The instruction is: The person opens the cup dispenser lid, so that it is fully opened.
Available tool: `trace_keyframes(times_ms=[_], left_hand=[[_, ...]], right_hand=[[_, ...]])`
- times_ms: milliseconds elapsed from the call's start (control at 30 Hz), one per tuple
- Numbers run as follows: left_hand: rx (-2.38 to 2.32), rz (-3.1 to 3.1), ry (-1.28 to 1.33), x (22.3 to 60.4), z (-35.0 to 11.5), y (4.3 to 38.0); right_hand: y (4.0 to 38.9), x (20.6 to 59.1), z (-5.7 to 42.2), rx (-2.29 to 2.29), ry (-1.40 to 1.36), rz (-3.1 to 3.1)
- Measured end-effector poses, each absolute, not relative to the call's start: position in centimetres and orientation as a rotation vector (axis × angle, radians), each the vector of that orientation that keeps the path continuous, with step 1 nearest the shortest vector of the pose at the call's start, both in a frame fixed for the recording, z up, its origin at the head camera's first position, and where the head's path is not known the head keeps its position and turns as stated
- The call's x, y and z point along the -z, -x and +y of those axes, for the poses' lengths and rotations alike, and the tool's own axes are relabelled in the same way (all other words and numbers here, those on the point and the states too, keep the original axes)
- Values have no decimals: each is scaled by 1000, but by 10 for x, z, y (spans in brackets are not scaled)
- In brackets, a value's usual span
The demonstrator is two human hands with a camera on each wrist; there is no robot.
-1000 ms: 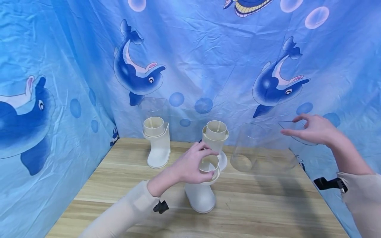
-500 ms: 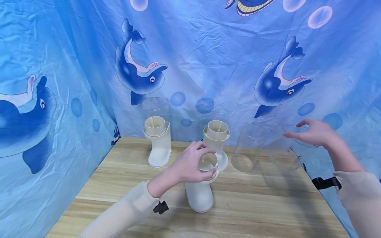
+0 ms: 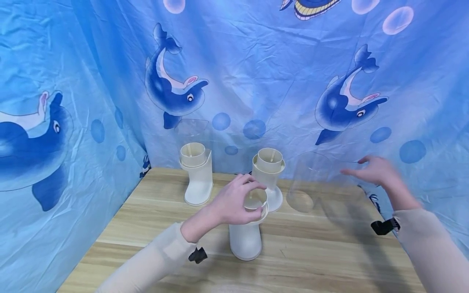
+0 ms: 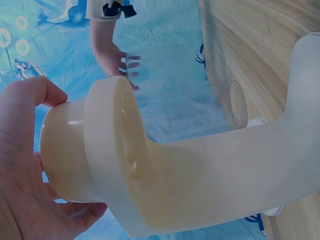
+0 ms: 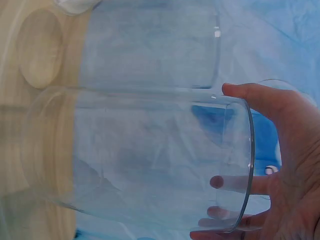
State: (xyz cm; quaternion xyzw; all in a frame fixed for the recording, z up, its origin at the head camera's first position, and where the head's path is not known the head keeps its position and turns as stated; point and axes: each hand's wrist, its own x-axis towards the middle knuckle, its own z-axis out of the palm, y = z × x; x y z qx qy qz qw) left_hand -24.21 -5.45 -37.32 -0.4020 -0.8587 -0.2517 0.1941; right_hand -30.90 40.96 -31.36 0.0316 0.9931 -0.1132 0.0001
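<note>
At the back right of the table [image 3: 311, 264], the right hand [image 3: 375, 170], curved wide round a clear cylinder [image 5: 150, 155], sits lower now and nearer the white stand [image 3: 245, 244] the half-curled left hand [image 3: 234, 202] grips, narrowing the pieces' gap.

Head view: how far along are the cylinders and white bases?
Looks done: rear-left base seems topped by a clear cylinder. In hand: left hand grips front base; right hand holds another cylinder. Likely remaining: rear-right base, no cylinder visible atop; third cylinder, standing on table.
</note>
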Motion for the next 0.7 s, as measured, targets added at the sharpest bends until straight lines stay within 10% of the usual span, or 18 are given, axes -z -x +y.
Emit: trace_keyframes(times_ms=[700], left_hand=[[736,-2402,1193,375,-59,243]], right_hand=[[339,371,410,450,-197,3052]])
